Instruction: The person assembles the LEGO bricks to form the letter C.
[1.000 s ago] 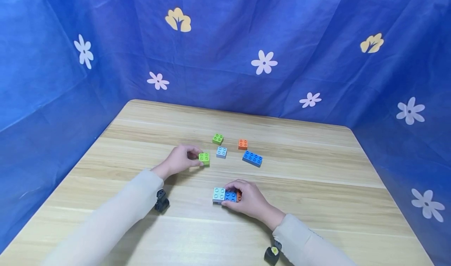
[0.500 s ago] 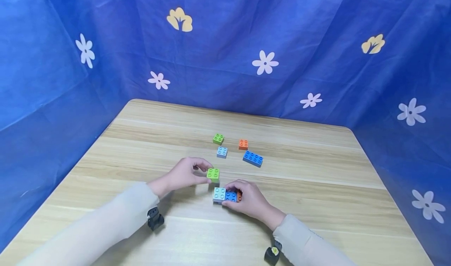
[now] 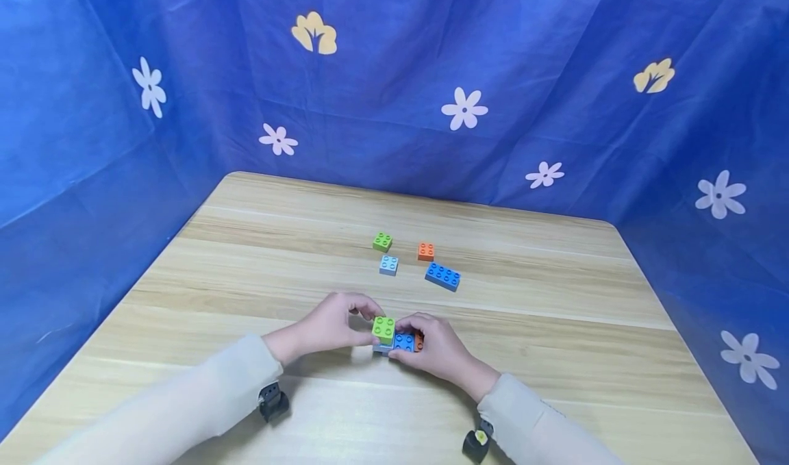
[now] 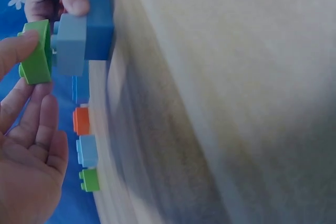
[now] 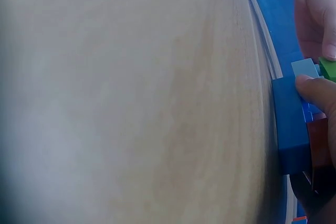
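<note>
Sitting pinched in L hand [image 3: 333, 322]: grn brick [image 3: 383, 329]

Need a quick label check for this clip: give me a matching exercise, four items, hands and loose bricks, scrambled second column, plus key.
Column 1
1. Left hand
2. Loose orange brick
3. Right hand
4. Loose light blue brick

Column 2
A. Grips the joined bricks
B. On the person's side of the loose green brick
C. Pinches the held green brick
D. Just beyond the loose long blue brick, seen from the person

Pairs: 1-C, 2-D, 3-A, 4-B
</note>
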Demonstrator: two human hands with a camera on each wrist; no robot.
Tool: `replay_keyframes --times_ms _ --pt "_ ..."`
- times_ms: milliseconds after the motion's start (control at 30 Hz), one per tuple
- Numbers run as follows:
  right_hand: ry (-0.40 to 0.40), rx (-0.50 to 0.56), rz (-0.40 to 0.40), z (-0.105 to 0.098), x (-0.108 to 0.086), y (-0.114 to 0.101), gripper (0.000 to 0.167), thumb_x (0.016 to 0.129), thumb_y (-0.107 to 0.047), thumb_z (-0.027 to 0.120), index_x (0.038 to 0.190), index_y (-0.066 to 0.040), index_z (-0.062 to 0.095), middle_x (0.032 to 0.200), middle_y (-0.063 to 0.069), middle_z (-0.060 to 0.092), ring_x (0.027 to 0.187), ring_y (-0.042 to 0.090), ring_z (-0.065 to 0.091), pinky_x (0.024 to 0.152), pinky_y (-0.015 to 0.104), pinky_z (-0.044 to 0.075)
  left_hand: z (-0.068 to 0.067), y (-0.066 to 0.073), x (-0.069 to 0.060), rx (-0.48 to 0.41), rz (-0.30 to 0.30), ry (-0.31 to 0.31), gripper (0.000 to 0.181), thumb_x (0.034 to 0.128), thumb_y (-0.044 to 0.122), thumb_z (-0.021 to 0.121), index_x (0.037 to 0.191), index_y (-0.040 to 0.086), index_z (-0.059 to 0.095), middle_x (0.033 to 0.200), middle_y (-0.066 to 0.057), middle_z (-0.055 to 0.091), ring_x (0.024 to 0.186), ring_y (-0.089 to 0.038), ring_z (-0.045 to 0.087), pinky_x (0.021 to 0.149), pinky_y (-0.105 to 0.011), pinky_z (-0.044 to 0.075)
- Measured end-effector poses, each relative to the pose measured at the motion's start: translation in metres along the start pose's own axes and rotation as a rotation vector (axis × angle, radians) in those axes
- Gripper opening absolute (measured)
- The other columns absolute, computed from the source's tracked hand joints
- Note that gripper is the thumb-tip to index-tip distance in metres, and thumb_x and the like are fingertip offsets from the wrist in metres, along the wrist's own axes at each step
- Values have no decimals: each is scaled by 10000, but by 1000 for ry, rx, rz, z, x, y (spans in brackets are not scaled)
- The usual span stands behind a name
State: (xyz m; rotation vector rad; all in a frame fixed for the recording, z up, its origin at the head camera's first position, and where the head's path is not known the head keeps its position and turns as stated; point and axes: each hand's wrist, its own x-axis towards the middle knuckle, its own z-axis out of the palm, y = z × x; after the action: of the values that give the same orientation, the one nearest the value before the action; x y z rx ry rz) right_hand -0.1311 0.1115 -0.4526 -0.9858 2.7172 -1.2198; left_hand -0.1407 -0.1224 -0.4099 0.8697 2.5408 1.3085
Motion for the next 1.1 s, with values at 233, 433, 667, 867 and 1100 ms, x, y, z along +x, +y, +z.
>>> replay_keyframes --times_ms 233,433,667,867,1100 --pt "1 6 -5 -1 1 -2 398 743 -289 826 1047 -79 678 982 -38 660 890 70 599 805 243 505 5 2 -1 0 9 -4 337 694 155 823 998 123 680 924 102 654 903 -221 620 864 -445 481" --pt "8 -10 -11 -1 1 0 398 739 -293 828 1044 -85 681 992 -37 660 891 62 596 796 230 504 6 1 1 5 25 1 331 675 126 832 969 118 681 899 102 654 879 -212 627 852 -417 498" --pt "8 -13 -7 0 1 0 401 748 -307 821 1049 -84 679 1001 -32 662 901 67 598 805 235 503 8 2 1 44 54 19 313 656 106 839 929 106 688 874 90 651 833 -187 626 799 -362 516" --pt "9 -4 -5 0 0 0 397 751 -314 818 1046 -87 679 1004 -36 660 903 73 598 807 241 502 9 4 1 47 38 31 305 647 96 835 914 105 687 866 92 644 817 -186 623 776 -319 517" --pt "5 2 4 0 -1 0 395 740 -288 827 1049 -89 682 1004 -38 661 900 60 597 802 234 505 10 7 1 63 20 31 316 628 95 831 907 114 684 869 96 635 826 -202 623 785 -342 519"
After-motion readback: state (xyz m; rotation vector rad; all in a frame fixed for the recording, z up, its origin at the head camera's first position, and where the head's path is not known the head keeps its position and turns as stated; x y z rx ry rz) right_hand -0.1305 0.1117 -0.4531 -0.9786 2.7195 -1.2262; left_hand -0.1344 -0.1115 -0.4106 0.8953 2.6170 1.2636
